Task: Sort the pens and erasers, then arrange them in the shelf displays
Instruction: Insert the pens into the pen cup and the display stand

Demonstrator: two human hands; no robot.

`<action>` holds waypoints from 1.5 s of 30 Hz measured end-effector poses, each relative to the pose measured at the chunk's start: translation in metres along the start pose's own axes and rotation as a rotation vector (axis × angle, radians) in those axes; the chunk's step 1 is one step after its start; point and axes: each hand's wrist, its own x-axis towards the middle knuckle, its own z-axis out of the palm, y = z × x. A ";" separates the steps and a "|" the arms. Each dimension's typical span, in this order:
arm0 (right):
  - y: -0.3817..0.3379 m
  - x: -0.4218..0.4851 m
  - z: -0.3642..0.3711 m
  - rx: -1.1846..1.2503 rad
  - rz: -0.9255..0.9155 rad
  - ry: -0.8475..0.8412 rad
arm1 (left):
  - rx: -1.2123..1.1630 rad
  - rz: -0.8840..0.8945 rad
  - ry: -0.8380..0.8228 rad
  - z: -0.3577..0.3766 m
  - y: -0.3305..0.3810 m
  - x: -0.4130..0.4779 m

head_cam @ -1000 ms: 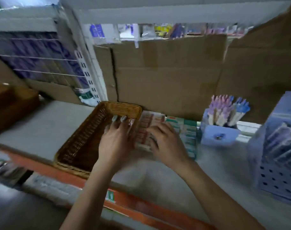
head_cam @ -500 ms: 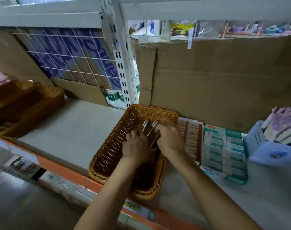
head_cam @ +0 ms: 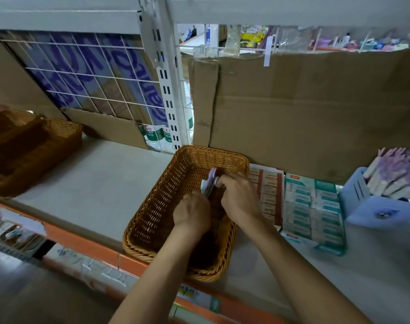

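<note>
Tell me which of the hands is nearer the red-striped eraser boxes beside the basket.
Right. The right hand, gripping pens inside the basket, sits by the wall next to the red-striped eraser boxes; the left hand is further left, mid-basket.

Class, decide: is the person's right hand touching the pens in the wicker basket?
Touching. The head view shows the right hand gripping the pens inside the wicker basket.

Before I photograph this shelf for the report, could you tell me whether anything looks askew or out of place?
The wicker basket sits right at the shelf's orange front edge, its near rim apparently overhanging, whereas the eraser boxes lie well back. The left hand and right hand grip pens inside it.
</note>
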 end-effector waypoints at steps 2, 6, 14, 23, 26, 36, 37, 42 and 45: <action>0.001 -0.001 0.000 -0.004 -0.003 -0.022 | -0.036 -0.013 -0.001 -0.002 0.000 -0.001; 0.004 0.000 -0.001 0.146 0.030 -0.037 | -0.241 -0.038 0.043 -0.014 -0.002 -0.005; 0.023 -0.015 -0.059 0.844 0.253 0.305 | -0.907 0.287 0.257 -0.044 0.035 -0.042; 0.091 -0.067 -0.169 0.916 0.274 0.592 | -1.532 0.347 -0.118 -0.033 0.139 -0.075; 0.112 -0.092 -0.199 0.890 0.289 0.606 | -1.652 0.305 -0.246 -0.024 0.177 -0.087; 0.174 -0.158 -0.276 0.696 0.257 0.559 | -1.594 0.486 -0.223 -0.003 0.275 -0.133; 0.179 -0.162 -0.282 0.675 0.255 0.570 | -1.587 0.494 -0.207 -0.001 0.282 -0.137; 0.211 -0.184 -0.314 0.590 0.260 0.703 | -1.542 0.478 -0.144 0.011 0.317 -0.150; 0.231 -0.197 -0.333 0.498 0.236 0.770 | -1.498 0.472 -0.095 0.012 0.330 -0.156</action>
